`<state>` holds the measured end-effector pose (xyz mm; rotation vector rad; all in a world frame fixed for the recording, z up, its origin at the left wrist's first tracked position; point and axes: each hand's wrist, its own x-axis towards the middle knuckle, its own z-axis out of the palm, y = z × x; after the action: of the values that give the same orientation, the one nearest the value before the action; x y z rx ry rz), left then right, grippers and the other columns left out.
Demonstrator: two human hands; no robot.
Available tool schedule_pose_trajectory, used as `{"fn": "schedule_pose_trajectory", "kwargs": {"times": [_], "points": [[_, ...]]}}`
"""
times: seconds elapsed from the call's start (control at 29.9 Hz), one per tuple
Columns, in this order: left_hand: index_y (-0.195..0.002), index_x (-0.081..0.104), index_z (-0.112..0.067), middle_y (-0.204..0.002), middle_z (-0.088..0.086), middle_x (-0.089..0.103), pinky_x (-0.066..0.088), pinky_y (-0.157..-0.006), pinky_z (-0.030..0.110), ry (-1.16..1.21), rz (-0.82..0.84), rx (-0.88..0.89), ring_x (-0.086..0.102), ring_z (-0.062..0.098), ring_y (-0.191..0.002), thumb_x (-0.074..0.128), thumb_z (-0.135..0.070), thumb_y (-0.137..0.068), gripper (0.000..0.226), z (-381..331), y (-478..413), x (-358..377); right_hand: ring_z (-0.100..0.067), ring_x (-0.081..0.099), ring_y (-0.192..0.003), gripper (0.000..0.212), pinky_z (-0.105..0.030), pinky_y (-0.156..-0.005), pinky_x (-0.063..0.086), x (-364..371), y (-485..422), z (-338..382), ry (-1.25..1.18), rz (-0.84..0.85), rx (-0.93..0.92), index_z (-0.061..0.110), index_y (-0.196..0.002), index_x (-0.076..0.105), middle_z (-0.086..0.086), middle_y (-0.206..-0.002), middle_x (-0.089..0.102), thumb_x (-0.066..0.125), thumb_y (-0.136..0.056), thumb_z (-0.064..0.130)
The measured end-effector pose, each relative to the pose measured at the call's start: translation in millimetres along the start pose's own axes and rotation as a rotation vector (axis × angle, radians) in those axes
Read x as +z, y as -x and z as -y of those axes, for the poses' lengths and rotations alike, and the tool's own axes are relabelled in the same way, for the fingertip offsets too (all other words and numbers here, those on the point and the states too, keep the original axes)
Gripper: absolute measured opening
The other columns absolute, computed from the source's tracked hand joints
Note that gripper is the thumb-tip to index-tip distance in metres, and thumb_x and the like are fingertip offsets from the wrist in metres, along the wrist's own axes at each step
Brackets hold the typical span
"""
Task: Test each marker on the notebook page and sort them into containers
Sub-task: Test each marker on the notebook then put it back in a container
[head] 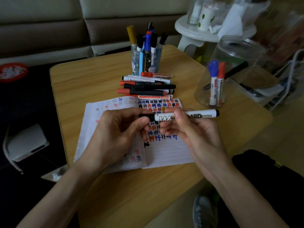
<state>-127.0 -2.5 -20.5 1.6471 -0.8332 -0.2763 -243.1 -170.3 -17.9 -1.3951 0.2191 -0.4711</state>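
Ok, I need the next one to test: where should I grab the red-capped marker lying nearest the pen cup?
Probably pinch the red-capped marker by its barrel's right end, from above: it lies flat, crosswise, uncovered, that end clear of the pen cup.

Left hand (115,134), right hand (195,129): pinch grips

A black-capped whiteboard marker (205,114) is held level over the open, scribbled notebook (169,153). Behind lie piled markers (148,87); others stand in a cup (158,63) and a clear jar (238,51).
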Motion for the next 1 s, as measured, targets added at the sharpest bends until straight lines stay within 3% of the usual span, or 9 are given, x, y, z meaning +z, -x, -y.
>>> {"fn": "schedule_pose_trajectory", "kwargs": {"times": [0.27, 0.4, 0.54, 0.64, 0.74, 0.84, 0.94, 1.0], "points": [[-0.107, 0.074, -0.024, -0.079, 0.002, 0.075, 0.051, -0.070, 0.013, 0.026, -0.047, -0.041, 0.067, 0.003, -0.068, 0.061, -0.025, -0.090, 0.021, -5.4, -0.9, 6.8, -0.034, 0.075, -0.089, 0.033, -0.045, -0.087, 0.060, -0.5, -3.4, -4.3, 0.000, -0.001, -0.019, 0.002, -0.106, 0.075, -0.020, -0.093, 0.077, 0.063, -0.094, 0.031], [-0.105, 0.075, -0.019, -0.078, 0.003, 0.073, 0.055, -0.070, 0.018, 0.006, -0.047, -0.056, 0.067, 0.005, -0.068, 0.060, -0.024, -0.091, 0.020, -7.4, -1.9, 9.1, -0.033, 0.075, -0.088, 0.033, -0.045, -0.086, 0.061, -1.2, -5.7, -5.1, 0.032, 0.000, -0.044, 0.000, -0.105, 0.074, -0.019, -0.092, 0.076, 0.062, -0.097, 0.029], [-0.109, 0.075, -0.016, -0.083, 0.001, 0.076, 0.054, -0.074, 0.016, -0.012, -0.011, -0.089, 0.072, 0.008, -0.078, 0.061, -0.023, -0.093, 0.022, -8.9, -0.8, 5.2, -0.032, 0.075, -0.088, 0.029, -0.041, -0.086, 0.061, -5.0, -8.8, -3.8, 0.062, 0.035, -0.004, 0.001, -0.107, 0.075, -0.019, -0.093, 0.076, 0.059, -0.100, 0.024], [-0.109, 0.074, -0.014, -0.087, -0.005, 0.078, 0.055, -0.075, 0.016, 0.046, 0.025, -0.127, 0.074, 0.007, -0.085, 0.061, -0.025, -0.092, 0.024, -15.9, -2.0, 5.2, -0.029, 0.072, -0.085, 0.032, -0.038, -0.084, 0.060, -9.7, -13.3, 1.0, 0.003, 0.036, 0.068, 0.007, -0.109, 0.077, -0.017, -0.095, 0.077, 0.064, -0.094, 0.032], [-0.106, 0.074, -0.014, -0.090, -0.005, 0.079, 0.055, -0.071, 0.014, 0.130, -0.048, -0.149, 0.074, 0.004, -0.085, 0.063, -0.021, -0.090, 0.021, -25.5, -6.7, 6.1, -0.020, 0.066, -0.079, 0.035, -0.034, -0.077, 0.056, -19.2, -19.7, 9.2, -0.064, -0.044, 0.089, 0.008, -0.110, 0.077, -0.011, -0.092, 0.075, 0.074, -0.085, 0.032], [-0.106, 0.072, -0.014, -0.088, -0.006, 0.077, 0.053, -0.064, 0.011, 0.139, -0.156, -0.122, 0.071, 0.001, -0.077, 0.063, -0.025, -0.086, 0.024, -39.2, -17.3, 2.6, -0.021, 0.069, -0.084, 0.027, -0.031, -0.078, 0.057, -36.6, -29.6, 18.0, -0.034, -0.111, 0.012, 0.013, -0.113, 0.075, -0.009, -0.093, 0.075, 0.077, -0.087, 0.021], [-0.107, 0.072, -0.015, -0.094, -0.003, 0.077, 0.058, -0.070, 0.023, 0.236, -0.219, -0.150, 0.072, 0.009, -0.087, 0.062, -0.033, -0.082, 0.032, -55.1, -36.7, 5.9, -0.022, 0.073, -0.098, 0.038, -0.026, -0.082, 0.058, -51.3, -39.9, 23.3, 0.126, -0.126, -0.080, 0.022, -0.123, 0.069, -0.003, -0.106, 0.075, 0.079, -0.087, 0.015], [-0.108, 0.072, -0.014, -0.094, 0.000, 0.077, 0.061, -0.073, 0.026, 0.355, -0.237, -0.163, 0.073, 0.017, -0.092, 0.064, -0.031, -0.085, 0.030, -70.1, -54.3, 17.9, -0.019, 0.073, -0.094, 0.040, -0.024, -0.080, 0.058, -58.0, -43.2, 24.0, 0.214, -0.113, -0.138, 0.022, -0.124, 0.067, -0.001, -0.105, 0.073, 0.080, -0.087, 0.012]]}}
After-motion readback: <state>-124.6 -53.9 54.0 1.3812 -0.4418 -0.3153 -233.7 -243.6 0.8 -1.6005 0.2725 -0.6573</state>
